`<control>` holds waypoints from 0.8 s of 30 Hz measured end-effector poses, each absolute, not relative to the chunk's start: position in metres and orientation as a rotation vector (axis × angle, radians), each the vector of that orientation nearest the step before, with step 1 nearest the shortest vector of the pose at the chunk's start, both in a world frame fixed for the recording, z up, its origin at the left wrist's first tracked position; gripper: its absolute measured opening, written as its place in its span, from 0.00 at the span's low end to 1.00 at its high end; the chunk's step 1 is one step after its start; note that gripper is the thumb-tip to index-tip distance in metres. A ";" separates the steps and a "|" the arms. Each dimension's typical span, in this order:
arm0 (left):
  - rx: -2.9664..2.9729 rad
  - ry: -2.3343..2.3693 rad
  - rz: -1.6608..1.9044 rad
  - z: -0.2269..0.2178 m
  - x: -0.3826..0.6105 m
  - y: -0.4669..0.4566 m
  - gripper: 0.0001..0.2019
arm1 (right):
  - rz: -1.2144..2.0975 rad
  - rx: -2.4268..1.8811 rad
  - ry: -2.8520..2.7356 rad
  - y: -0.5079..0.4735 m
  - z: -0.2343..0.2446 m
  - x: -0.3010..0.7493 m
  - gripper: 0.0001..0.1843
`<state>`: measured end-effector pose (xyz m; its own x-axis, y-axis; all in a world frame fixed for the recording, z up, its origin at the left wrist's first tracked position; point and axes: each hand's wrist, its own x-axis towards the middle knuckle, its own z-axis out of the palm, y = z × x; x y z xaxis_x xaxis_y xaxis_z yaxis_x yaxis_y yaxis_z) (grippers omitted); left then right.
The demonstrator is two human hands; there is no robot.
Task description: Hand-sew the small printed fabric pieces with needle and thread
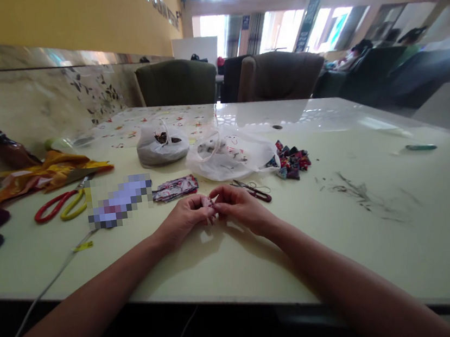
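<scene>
My left hand and my right hand meet above the pale table, fingertips pinched together on a small patterned fabric piece. Most of that piece is hidden by my fingers. Small thread snips lie just behind my right hand. A flat stack of patterned fabric pieces lies behind my left hand. A heap of folded dark patterned fabric pieces rests to the right of a white plastic bag.
Red and yellow scissors lie at the left, near orange cloth. A grey knotted bag sits further back. Loose threads are scattered at the right. A white cable runs off the front edge. Armchairs stand behind the table.
</scene>
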<state>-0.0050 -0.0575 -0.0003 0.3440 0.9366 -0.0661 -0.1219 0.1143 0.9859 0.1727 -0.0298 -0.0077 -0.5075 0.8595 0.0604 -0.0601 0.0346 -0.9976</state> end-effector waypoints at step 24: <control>1.378 1.243 1.161 -0.006 0.000 -0.060 0.11 | 0.898 -0.879 -1.973 -0.038 -0.013 0.164 0.04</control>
